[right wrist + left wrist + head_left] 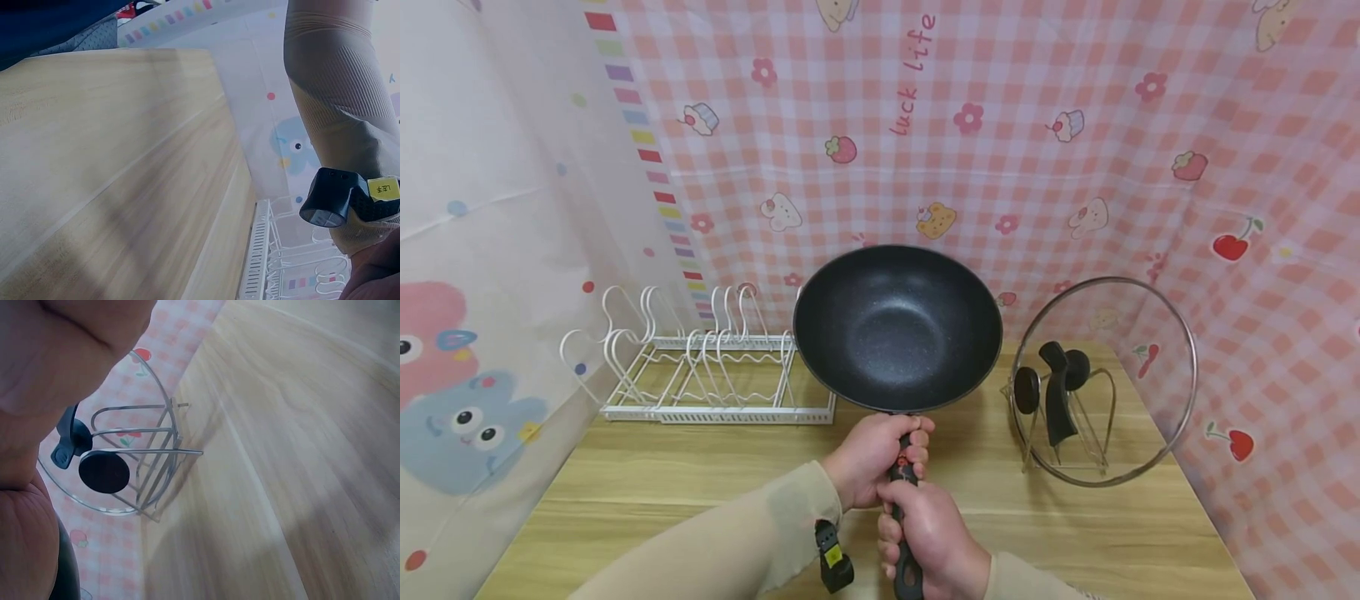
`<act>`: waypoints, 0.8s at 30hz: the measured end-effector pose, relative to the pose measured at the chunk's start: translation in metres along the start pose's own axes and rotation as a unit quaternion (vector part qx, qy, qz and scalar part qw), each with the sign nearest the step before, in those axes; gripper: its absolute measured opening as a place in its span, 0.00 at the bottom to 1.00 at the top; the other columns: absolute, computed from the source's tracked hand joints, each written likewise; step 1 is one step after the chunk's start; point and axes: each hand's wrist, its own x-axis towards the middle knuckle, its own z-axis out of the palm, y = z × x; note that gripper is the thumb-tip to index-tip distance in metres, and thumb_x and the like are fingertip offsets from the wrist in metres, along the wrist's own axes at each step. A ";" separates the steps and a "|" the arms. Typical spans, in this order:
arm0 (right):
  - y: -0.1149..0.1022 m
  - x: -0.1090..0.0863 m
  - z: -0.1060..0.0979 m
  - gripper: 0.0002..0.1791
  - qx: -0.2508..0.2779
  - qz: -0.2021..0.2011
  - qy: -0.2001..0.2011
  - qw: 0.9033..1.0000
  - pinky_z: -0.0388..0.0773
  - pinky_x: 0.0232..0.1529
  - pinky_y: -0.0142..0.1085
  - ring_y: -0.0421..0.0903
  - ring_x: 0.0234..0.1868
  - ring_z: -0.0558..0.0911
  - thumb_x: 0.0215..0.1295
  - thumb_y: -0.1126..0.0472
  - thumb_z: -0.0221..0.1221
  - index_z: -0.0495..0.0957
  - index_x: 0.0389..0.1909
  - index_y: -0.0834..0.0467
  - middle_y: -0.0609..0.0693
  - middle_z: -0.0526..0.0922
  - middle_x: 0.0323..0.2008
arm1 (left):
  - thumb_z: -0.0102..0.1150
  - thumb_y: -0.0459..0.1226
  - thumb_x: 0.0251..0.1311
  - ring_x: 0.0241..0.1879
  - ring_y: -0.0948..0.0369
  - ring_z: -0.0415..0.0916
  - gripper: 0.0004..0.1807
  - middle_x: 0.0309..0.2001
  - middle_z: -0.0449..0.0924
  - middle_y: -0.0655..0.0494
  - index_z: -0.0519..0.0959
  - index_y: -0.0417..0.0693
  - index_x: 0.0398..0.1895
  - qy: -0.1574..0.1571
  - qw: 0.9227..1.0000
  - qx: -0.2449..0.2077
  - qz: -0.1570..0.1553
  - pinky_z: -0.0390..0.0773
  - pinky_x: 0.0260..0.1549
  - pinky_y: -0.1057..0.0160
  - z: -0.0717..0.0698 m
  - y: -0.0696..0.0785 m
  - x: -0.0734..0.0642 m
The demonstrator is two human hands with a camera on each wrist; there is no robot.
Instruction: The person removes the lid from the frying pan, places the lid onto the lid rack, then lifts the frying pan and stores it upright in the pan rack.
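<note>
A black wok (898,333) is held up over the table, its inside facing me and its long handle (908,550) pointing down toward me. My left hand (876,454) grips the upper part of that handle just below the bowl. Lower down, my right hand (932,529) wraps round the same handle, right against the left hand. In the left wrist view, the left hand (56,375) fills the left side, with a dark sliver of the wok (67,569) below it. Only a corner of a hand shows at the lower right of the right wrist view.
A white wire rack (722,412) with upright loops stands at the left. On the right, a metal stand (1105,417) holds a glass lid (1183,417) with black knobs. The wooden table (647,483) ends at pink checked cloth (880,192) behind.
</note>
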 end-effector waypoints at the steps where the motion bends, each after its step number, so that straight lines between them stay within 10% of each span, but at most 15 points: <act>1: 0.000 0.000 0.000 0.10 0.000 0.000 0.000 1.000 0.71 0.18 0.29 0.36 0.13 0.68 0.73 0.55 0.49 0.64 0.29 0.49 0.39 0.64 0.12 | 0.39 0.37 0.80 0.20 0.69 0.64 0.07 0.23 0.61 0.65 0.69 0.47 0.47 0.000 1.000 0.000 0.001 0.71 0.25 0.72 0.000 0.000 0.000; 24: -0.003 -0.002 0.009 0.11 -0.014 -0.009 0.007 1.000 0.70 0.16 0.30 0.36 0.12 0.67 0.72 0.55 0.50 0.64 0.28 0.49 0.38 0.64 0.11 | 0.39 0.37 0.80 0.20 0.70 0.64 0.07 0.23 0.62 0.66 0.69 0.47 0.47 -0.008 1.000 -0.002 0.002 0.73 0.25 0.74 0.000 0.007 -0.007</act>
